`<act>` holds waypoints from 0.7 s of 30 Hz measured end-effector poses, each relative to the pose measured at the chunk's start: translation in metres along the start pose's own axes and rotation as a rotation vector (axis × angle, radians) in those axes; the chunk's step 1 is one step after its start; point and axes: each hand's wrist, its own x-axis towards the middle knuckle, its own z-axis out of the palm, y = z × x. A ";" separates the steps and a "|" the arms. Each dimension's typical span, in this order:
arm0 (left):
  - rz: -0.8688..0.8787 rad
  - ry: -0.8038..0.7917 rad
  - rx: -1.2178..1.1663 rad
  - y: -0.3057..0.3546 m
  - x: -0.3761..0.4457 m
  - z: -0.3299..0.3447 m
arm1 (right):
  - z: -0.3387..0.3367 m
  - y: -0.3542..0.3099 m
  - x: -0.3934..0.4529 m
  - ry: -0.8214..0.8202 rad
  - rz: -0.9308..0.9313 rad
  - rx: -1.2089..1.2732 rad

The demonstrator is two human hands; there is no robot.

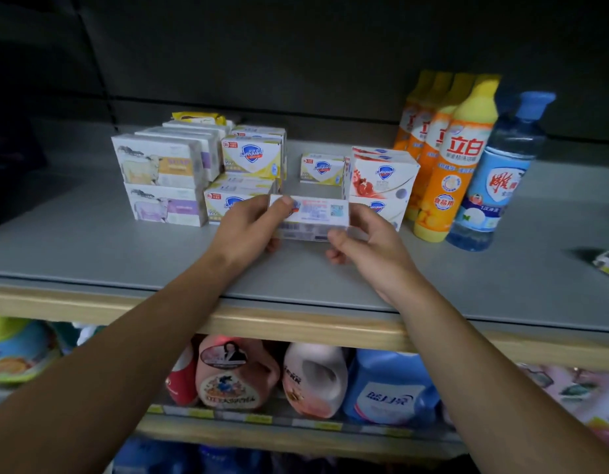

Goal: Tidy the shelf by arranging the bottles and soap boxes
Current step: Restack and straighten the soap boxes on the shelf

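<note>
The small packet [607, 263] at the shelf's right edge is cut off by the frame. The left hand [248, 227] hides the near yellow soap box [224, 203] label. Lower-shelf jugs [313, 378] blur.

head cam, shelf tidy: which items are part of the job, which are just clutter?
In the job: soap box held by left hand and right hand; Safeguard boxes; sheep-print boxes; orange detergent bottles; blue-capped bottle.

Lying about: laundry jugs on the lower shelf; packet at right edge.
</note>
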 end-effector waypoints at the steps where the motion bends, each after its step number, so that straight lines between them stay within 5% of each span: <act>1: 0.014 -0.008 -0.008 0.000 -0.001 0.000 | 0.000 0.001 0.001 0.028 0.025 -0.006; 8: 0.015 -0.045 0.105 -0.002 -0.001 0.000 | 0.002 -0.003 0.005 0.151 0.157 -0.079; 21: 0.107 -0.018 0.001 0.001 -0.004 0.000 | 0.000 -0.004 -0.001 0.196 -0.026 -0.121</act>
